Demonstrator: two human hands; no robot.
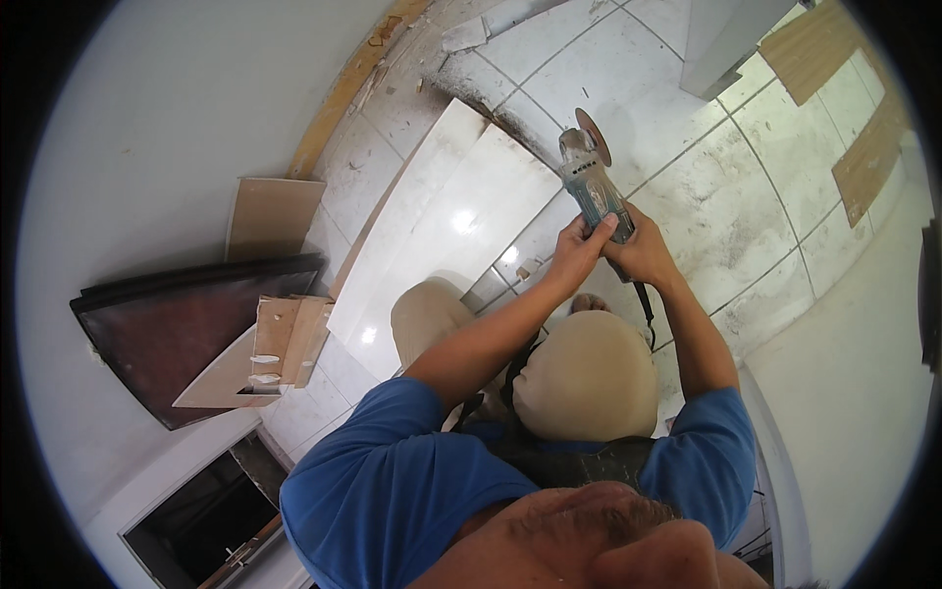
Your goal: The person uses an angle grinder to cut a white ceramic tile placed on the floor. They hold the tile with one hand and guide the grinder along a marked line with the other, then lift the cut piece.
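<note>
My two hands hold an angle grinder [594,187] with a grey-green body, out in front of my knees. My left hand [577,253] closes on the near left side of the body, its thumb on top. My right hand [643,253] wraps the rear end from the right. A reddish-brown disc [594,137] stands on edge at the far end, and I cannot tell if it is turning. Left of the grinder lies a large glossy white panel [442,226], its far right edge near the tool. A black cord [645,302] hangs from the grinder's rear end.
Dark dust marks the white tiled floor [706,206] beyond the panel. Dark red-brown panels [186,334] and wooden offcuts [285,344] lean near the left wall. A wooden strip [348,93] runs along that wall. Brown boards [810,54] lie at the far right.
</note>
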